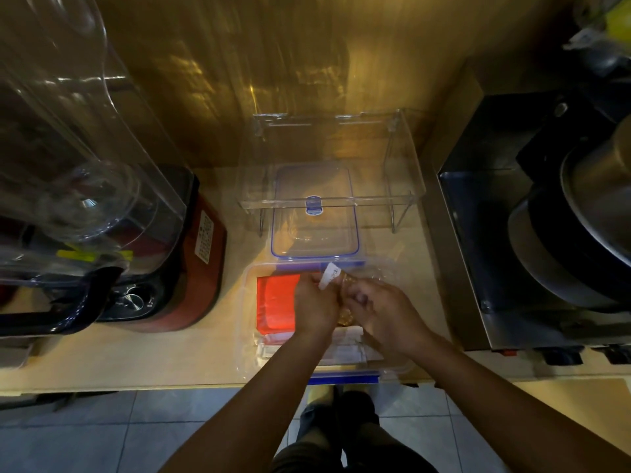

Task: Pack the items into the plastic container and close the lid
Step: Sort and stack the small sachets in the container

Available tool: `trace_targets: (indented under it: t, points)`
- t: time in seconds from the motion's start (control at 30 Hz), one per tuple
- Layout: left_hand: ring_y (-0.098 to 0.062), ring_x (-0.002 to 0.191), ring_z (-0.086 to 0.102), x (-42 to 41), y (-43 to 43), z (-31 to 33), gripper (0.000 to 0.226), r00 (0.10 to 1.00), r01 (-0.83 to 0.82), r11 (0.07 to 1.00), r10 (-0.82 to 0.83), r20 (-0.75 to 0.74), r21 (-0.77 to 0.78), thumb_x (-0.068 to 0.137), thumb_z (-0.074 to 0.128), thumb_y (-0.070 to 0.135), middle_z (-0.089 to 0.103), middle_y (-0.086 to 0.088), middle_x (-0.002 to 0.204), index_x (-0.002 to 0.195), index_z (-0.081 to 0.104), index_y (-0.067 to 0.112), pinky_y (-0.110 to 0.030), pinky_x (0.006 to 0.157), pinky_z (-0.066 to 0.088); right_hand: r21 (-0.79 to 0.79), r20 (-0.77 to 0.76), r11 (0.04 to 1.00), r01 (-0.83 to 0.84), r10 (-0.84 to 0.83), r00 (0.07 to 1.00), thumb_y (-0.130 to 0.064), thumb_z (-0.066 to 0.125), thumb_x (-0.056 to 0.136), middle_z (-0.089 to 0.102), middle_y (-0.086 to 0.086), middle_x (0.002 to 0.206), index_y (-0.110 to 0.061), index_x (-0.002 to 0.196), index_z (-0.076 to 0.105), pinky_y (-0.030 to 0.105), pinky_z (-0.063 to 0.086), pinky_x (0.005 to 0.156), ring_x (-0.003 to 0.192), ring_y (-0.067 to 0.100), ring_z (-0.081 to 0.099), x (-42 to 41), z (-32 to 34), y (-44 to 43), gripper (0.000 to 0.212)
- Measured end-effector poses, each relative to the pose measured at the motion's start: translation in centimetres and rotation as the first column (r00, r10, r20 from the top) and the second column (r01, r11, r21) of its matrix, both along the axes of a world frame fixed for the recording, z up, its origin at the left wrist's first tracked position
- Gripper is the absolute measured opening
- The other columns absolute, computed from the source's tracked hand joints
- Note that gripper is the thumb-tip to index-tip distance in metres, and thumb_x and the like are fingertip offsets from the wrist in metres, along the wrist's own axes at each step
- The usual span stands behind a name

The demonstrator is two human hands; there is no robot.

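A clear plastic container point(248, 322) with blue clips sits at the counter's front edge. Inside it lies a red packet point(275, 302) on the left, with white-labelled packets point(343, 348) under my hands. My left hand point(316, 307) and my right hand point(382, 312) are both over the container, closed together on a clear bag of brownish snack with a white label point(330, 274). The bag's lower part is hidden between my hands. The clear lid point(316, 213) with a blue rim lies flat on the counter just behind the container.
A clear acrylic shelf point(327, 196) stands over the lid's far part. A red blender point(191, 254) with a clear jug stands to the left. A steel appliance point(512, 254) with pans fills the right. Floor tiles show below the counter edge.
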State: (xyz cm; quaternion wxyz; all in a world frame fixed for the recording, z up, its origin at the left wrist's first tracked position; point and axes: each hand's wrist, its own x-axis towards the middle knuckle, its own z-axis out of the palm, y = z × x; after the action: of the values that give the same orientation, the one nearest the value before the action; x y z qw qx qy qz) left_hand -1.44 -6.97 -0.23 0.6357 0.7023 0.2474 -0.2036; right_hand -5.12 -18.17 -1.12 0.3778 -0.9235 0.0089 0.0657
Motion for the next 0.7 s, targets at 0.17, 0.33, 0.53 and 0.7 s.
trace_targets:
  t: [0.17, 0.33, 0.53, 0.7]
  points:
    - [-0.033, 0.083, 0.069, 0.1, 2.6, 0.1, 0.012, 0.989, 0.044, 0.981, -0.07, 0.128, 0.19, 0.083, 0.068, 0.015, 0.071, -0.015, 0.083, 0.074, 0.061, 0.014, -0.053, 0.078, 0.056, -0.188, -0.057, 0.98, 0.066, -0.078, 0.995, -0.011, 0.06, 0.082, 0.059, 0.001, 0.102, -0.021, 0.1, 0.061, 0.026, 0.044, 0.07, 0.087, 0.016, 0.057, 0.9, -1.4, -0.9, 0.021]
    - [-0.035, 0.089, 0.067, -0.1, 4.1, -0.5, 0.021, 0.985, 0.062, 0.981, -0.09, 0.145, 0.186, 0.095, 0.05, 0.01, 0.071, -0.02, 0.091, 0.08, 0.065, 0.012, -0.055, 0.085, 0.053, -0.342, -0.214, 0.94, 0.011, -0.089, 0.973, -0.003, 0.056, 0.082, 0.06, 0.016, 0.116, -0.007, 0.117, 0.052, 0.032, 0.045, 0.08, 0.104, 0.03, 0.059, 2.3, -1.8, -0.2, 0.035]
    - [-0.031, 0.089, 0.068, -1.1, 4.4, -0.7, 0.019, 0.986, 0.073, 0.984, -0.096, 0.139, 0.16, 0.095, 0.051, 0.014, 0.071, -0.016, 0.092, 0.081, 0.064, 0.014, -0.054, 0.084, 0.054, -0.472, -0.336, 0.873, -0.126, -0.045, 0.941, -0.003, 0.065, 0.078, 0.055, 0.01, 0.127, -0.012, 0.128, 0.043, 0.036, 0.049, 0.086, 0.113, 0.029, 0.057, 3.6, -1.8, 0.2, 0.055]
    - [-0.031, 0.088, 0.068, -1.3, 4.4, -0.7, 0.017, 0.987, 0.066, 0.984, -0.089, 0.137, 0.163, 0.094, 0.052, 0.013, 0.071, -0.017, 0.091, 0.085, 0.066, 0.007, -0.053, 0.082, 0.055, -0.575, -0.263, 0.801, -0.168, 0.013, 0.965, -0.014, 0.067, 0.075, 0.056, 0.006, 0.124, -0.019, 0.126, 0.05, 0.034, 0.048, 0.082, 0.11, 0.026, 0.058, 3.8, -2.0, -0.1, 0.053]
